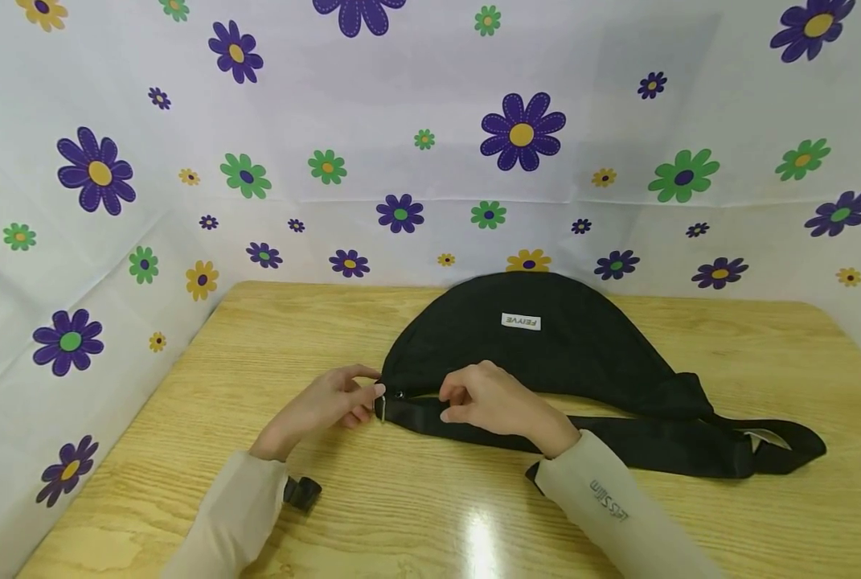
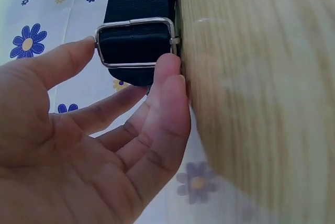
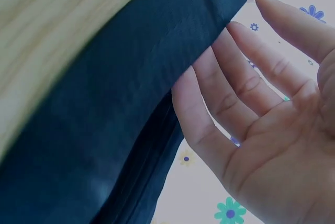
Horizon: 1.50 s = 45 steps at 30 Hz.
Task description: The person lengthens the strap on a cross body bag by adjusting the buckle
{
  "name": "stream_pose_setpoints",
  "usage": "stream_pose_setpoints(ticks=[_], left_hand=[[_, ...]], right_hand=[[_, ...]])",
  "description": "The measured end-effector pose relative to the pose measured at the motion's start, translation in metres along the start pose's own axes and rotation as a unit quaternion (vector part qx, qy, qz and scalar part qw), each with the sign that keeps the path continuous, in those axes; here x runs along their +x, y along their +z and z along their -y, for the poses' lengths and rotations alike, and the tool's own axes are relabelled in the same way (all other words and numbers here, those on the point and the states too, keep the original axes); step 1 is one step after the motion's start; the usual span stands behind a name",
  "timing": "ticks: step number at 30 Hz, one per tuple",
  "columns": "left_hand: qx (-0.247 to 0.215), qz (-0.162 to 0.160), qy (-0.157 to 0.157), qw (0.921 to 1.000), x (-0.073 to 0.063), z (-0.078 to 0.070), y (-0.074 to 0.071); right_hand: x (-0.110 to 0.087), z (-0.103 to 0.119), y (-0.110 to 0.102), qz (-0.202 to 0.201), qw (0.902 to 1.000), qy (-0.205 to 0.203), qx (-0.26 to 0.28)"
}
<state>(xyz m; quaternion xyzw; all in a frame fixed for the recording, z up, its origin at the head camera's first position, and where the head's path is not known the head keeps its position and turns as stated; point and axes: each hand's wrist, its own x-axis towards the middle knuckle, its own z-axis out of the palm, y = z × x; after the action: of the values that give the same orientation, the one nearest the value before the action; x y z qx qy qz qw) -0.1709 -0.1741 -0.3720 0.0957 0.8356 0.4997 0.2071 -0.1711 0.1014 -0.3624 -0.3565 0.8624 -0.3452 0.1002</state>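
A black half-moon sling bag [image 1: 546, 354] with a white label lies on the wooden table. Its black webbing strap [image 1: 466, 428] runs along its near side. At the strap's left end is a rectangular metal slide buckle [image 2: 135, 65]. My left hand [image 1: 329, 402] holds this buckle, thumb on one side of the frame and fingertips on the opposite side. My right hand [image 1: 498, 402] is over the strap, right of the buckle. In the right wrist view its fingertips [image 3: 186, 85] reach the strap's edge and partly pass behind it, while the thumb stands apart.
The strap's looped end [image 1: 792, 446] lies at the table's right. A small black item [image 1: 302, 493] shows beside my left sleeve. A flower-printed cloth [image 1: 430, 161] hangs behind the wooden table [image 1: 271, 338] and along its left side.
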Motion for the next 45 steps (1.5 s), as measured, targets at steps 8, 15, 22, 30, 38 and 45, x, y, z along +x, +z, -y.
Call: stream_pose_setpoints(ticks=[8,15,22,30,38,45], left_hand=[[0.015,0.0,-0.006,0.9999,0.009,0.001,0.001],[0.015,-0.009,-0.004,0.9998,0.013,-0.003,0.003],[-0.002,-0.013,0.001,0.9999,0.014,-0.005,0.005],[-0.001,-0.031,-0.007,0.9995,0.012,-0.008,0.006],[-0.001,-0.039,0.001,0.9992,0.012,-0.005,0.008],[-0.014,-0.024,0.035,0.999,0.009,-0.001,0.004]], right_hand=[[0.017,0.006,0.008,0.0,0.9996,0.02,0.02],[0.027,0.006,0.015,0.01,0.9974,0.045,0.055],[0.032,0.002,0.014,0.014,0.9954,0.06,0.074],[0.034,-0.002,0.012,0.035,0.9894,0.089,0.109],[0.035,-0.003,0.013,0.045,0.9776,0.116,0.17],[0.036,-0.006,0.015,0.039,0.957,0.133,0.255]])
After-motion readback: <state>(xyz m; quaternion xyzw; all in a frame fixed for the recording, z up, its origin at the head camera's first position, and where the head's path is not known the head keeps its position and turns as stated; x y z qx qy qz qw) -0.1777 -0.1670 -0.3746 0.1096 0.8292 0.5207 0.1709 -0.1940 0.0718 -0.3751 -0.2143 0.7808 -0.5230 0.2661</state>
